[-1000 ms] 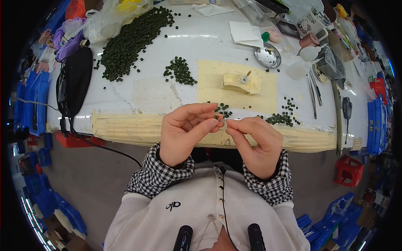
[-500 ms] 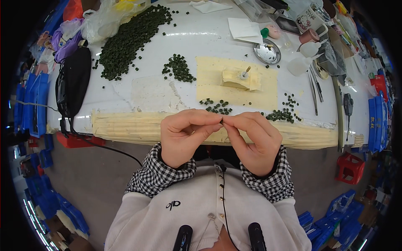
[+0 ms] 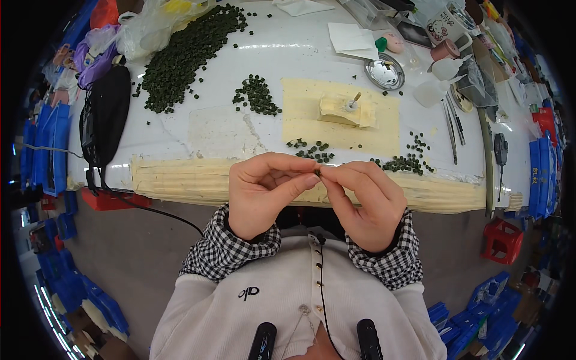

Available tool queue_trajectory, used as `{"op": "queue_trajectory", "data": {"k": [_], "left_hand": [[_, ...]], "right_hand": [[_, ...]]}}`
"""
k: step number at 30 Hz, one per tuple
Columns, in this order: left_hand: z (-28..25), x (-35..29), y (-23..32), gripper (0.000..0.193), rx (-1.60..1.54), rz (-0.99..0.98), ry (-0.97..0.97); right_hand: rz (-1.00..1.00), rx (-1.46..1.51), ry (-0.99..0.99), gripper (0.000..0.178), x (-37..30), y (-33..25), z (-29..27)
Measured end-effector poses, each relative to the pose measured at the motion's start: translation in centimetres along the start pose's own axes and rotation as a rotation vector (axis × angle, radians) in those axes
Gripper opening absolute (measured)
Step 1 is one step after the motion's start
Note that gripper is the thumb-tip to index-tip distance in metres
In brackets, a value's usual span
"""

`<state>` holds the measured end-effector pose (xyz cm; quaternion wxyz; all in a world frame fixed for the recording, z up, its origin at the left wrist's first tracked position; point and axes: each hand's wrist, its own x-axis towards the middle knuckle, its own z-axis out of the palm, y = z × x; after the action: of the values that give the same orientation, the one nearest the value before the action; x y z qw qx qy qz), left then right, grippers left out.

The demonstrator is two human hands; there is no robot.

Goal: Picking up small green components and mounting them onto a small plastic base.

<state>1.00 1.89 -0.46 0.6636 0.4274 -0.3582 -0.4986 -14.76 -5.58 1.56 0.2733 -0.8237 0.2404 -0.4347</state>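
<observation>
Both hands meet fingertip to fingertip over the table's front edge. Between them is a small dark green piece (image 3: 317, 172), mostly covered by the fingers. My left hand (image 3: 261, 189) is closed in a pinch on it, thumb against forefinger. My right hand (image 3: 369, 201) pinches the same piece from the other side. Just beyond the fingertips lies a small cluster of dark green pieces (image 3: 312, 151). A similar cluster (image 3: 408, 163) sits beyond my right hand. Farther off, a yellow-taped block (image 3: 347, 112) with a short peg rests on a yellow sheet (image 3: 300, 96).
A large heap of green pieces (image 3: 186, 60) covers the back left, with a smaller pile (image 3: 257, 96) nearer. A black pouch (image 3: 108, 117) lies at the left edge. At right are a round metal dish (image 3: 384, 72), tweezers (image 3: 450, 129), white squeeze bottles (image 3: 431, 91) and a mug (image 3: 447, 27).
The left thumb has slid slightly towards the right fingers, and a little more of the green piece shows. The hands stay in nearly the same place; the view shifts slightly.
</observation>
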Motion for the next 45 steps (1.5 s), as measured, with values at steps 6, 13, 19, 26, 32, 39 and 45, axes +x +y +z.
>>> {"op": "queue_trajectory", "data": {"k": [6, 13, 19, 26, 32, 39, 45], "left_hand": [[0.6, 0.0, 0.3, 0.023, 0.069, 0.058, 0.036], [0.5, -0.1, 0.0, 0.023, 0.146, 0.144, 0.006], [0.4, -0.1, -0.2, 0.021, 0.141, 0.165, -0.002], [0.2, 0.0, -0.3, 0.021, 0.104, 0.174, -0.009], [0.1, 0.3, -0.2, 0.025, 0.078, 0.146, 0.014], [0.2, 0.3, -0.5, 0.027, 0.055, 0.117, 0.039], [-0.2, 0.8, -1.2, 0.020, -0.211, 0.007, -0.092]], "right_hand": [[0.109, 0.093, -0.001, 0.018, 0.2, -0.3, -0.2], [0.208, 0.196, -0.042, 0.015, 0.4, -0.5, -0.6], [0.254, 0.271, -0.058, 0.015, 0.1, -0.3, -0.6], [0.259, 0.288, -0.069, 0.016, 0.2, -0.3, -0.7], [0.247, 0.290, -0.104, 0.017, 0.7, -0.5, -1.0], [0.535, 0.601, -0.011, 0.018, -0.3, -0.3, -0.5], [0.454, 0.572, -0.024, 0.022, -0.5, 0.7, -0.8]]}}
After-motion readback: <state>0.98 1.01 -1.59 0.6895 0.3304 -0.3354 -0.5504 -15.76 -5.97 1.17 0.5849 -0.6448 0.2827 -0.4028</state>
